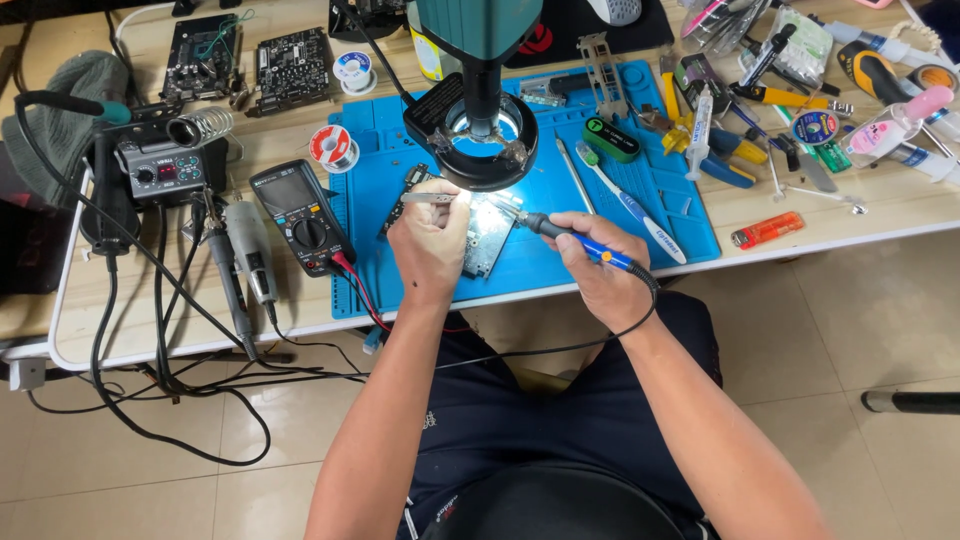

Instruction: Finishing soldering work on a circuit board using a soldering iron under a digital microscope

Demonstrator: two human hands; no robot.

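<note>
The person's lap (560,420) in dark shorts fills the bottom of the view, with both bare forearms reaching up from it to the edge of the table (880,215). The left hand (430,245) is closed around a pair of metal tweezers (428,198), whose tips point left, level above a green circuit board (487,245). The right hand (598,270) grips a blue-handled soldering iron (570,238) like a pen, its thin tip angled up and left toward the board, just beside the left hand. A black cord runs from the iron's handle down across the lap.

The board lies on a blue work mat (560,190), partly hidden by the left hand. Directly above it hangs a microscope (478,60) with a lit ring light (482,135) around its lens.

On the mat to the right lie a toothbrush (630,205) and a green-and-black case (611,139). An orange lighter (767,229) lies on the bare table beyond the mat's right edge, near a heap of screwdrivers, tubes and pliers. Left of the mat sit a black multimeter (300,215) with a red lead, a spool of solder (332,147), a soldering station (160,172) with a coiled stand, and two more circuit boards (292,68) at the back.
</note>
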